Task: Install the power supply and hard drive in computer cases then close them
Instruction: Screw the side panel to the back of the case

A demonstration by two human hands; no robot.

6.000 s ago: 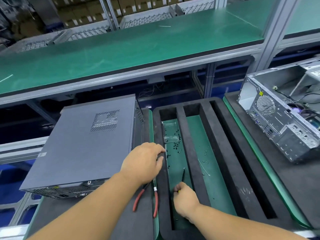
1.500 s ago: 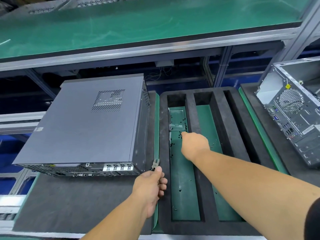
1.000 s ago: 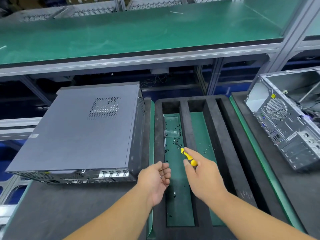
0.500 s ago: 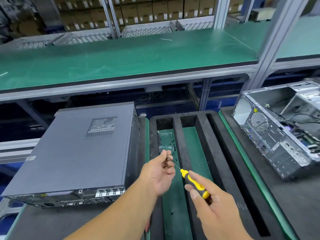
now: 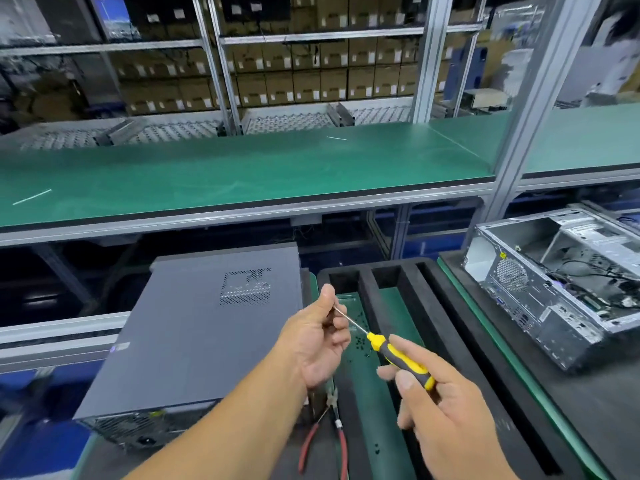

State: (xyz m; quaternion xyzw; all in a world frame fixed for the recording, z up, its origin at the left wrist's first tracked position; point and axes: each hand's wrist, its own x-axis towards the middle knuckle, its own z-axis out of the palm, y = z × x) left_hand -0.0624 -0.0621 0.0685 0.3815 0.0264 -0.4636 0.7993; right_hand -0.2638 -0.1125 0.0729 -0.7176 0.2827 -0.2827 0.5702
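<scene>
My right hand [image 5: 446, 417] gripped the screwdriver [image 5: 398, 355] handle while my left hand [image 5: 320, 336] pinched its tip, probably seating a screw. The closed case [image 5: 204, 334] lay just left of my left hand; next, I judged, came driving its rear screw.

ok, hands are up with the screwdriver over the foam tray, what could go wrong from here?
1. The left hand pinches at the tip of the screwdriver, apparently seating a screw; a slip could drop it into the foam tray among the loose screws.
2. The tip could jab the fingertips.
3. The pliers lie under the left forearm and could get knocked.
</scene>
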